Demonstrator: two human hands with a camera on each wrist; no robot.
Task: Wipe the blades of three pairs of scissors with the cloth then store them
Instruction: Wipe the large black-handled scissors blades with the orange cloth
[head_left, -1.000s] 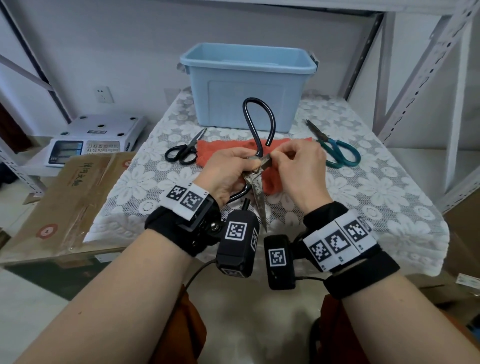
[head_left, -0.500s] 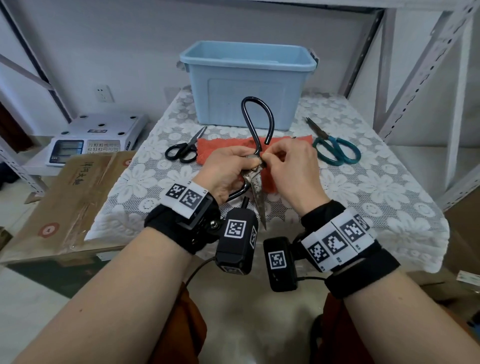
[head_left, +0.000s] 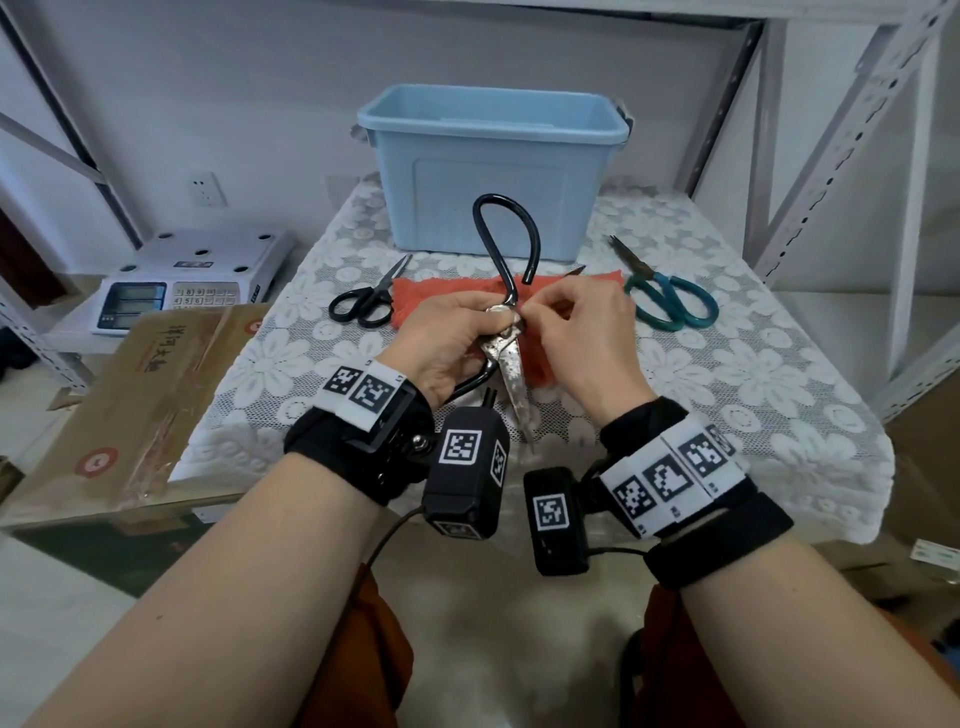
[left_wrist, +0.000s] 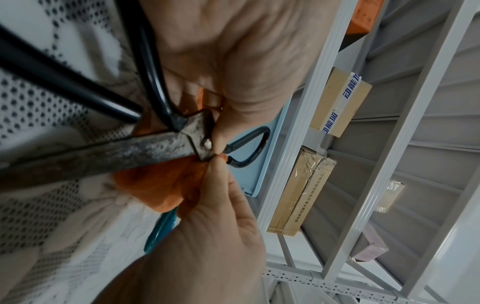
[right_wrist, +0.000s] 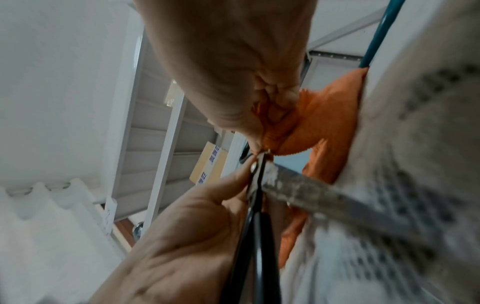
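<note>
My left hand (head_left: 462, 338) grips a large pair of old scissors (head_left: 511, 364) at the pivot. Their black loop handles point up and the spotted steel blade (left_wrist: 103, 156) points down toward me. My right hand (head_left: 566, 322) pinches a fold of the orange cloth (head_left: 441, 291) against the metal by the pivot rivet (left_wrist: 207, 145). The rest of the cloth (right_wrist: 324, 115) trails onto the table. Small black scissors (head_left: 363, 306) lie left of the cloth and teal-handled scissors (head_left: 670, 304) lie to its right. A light blue bin (head_left: 493, 171) stands open behind them.
A lace cloth covers the table (head_left: 753, 395). Grey metal shelf posts (head_left: 810, 171) rise at the right. A cardboard box (head_left: 135, 395) and a white scale (head_left: 192, 280) sit to the left. Boxes (left_wrist: 335, 102) fill the shelves.
My right hand's pinch of cloth has shifted a little left along the metal to the pivot. The left hand still holds the big scissors, now slightly higher.
</note>
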